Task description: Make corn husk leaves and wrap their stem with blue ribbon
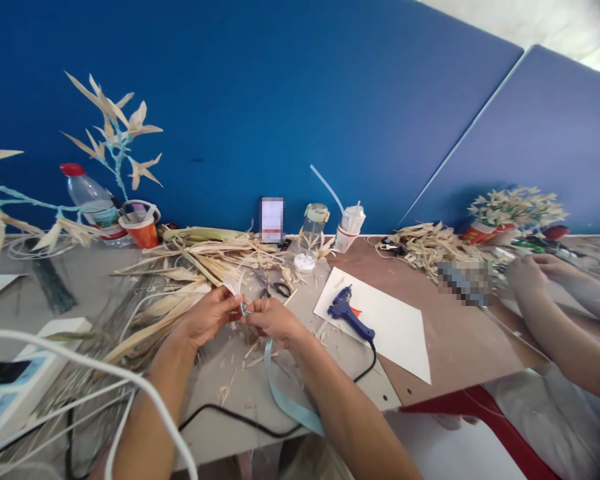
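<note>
My left hand [211, 315] pinches a small pale corn husk flower [236, 283] whose petals point upward above the fingertips. At its base is a bit of light blue wrapping. My right hand [275, 320] has its fingers closed at this base, right against the left fingertips. From beneath the right hand a light blue ribbon [280, 395] hangs down toward the table's front edge. The fingers partly hide the stem and the ribbon's upper end. Behind the hands lie scissors [282, 289] and dry corn husks [205, 257].
A blue glue gun [353, 319] rests on a white sheet [405, 343] at right. White cables and a power strip [45, 353] are at left. Cups, bottles and a phone [273, 220] line the back. At far right another person's hands [530, 273] work.
</note>
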